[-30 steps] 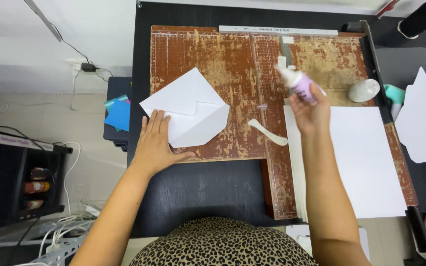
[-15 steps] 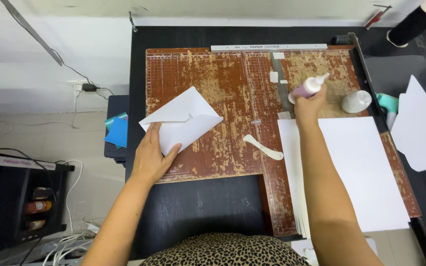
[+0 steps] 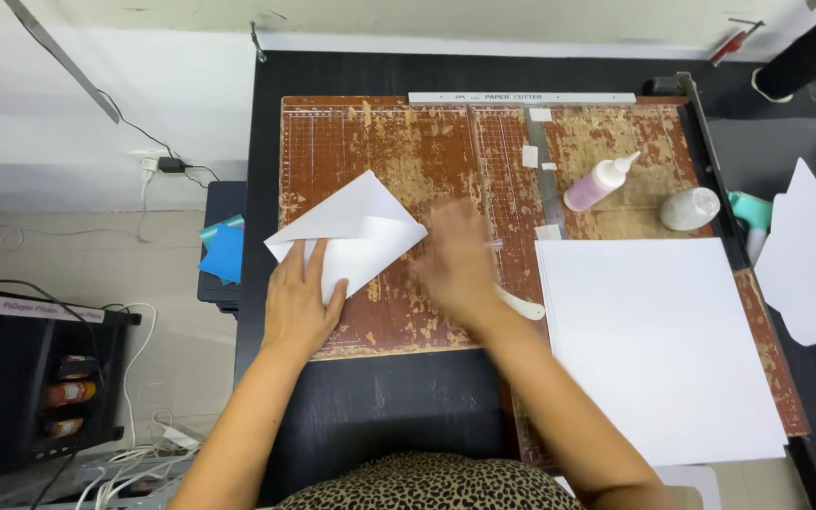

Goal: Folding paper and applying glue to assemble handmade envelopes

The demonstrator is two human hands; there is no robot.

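From the head camera, the left hand (image 3: 299, 300) lies flat, fingers spread, pressing the near edge of a folded white paper (image 3: 351, 229) on the worn brown cutting board (image 3: 399, 151). The paper already shows folded flaps meeting in a point, like an envelope partly formed. The right hand (image 3: 455, 260) is blurred just right of the paper; it seems empty, though I cannot tell how its fingers stand. A glue bottle (image 3: 597, 181) lies on the board at the far right, apart from both hands, beside a pale round object (image 3: 689, 208). A large white sheet (image 3: 658, 345) lies untouched to the right. By my judgement, gluing looks finished for this flap; pressing it shut remains.
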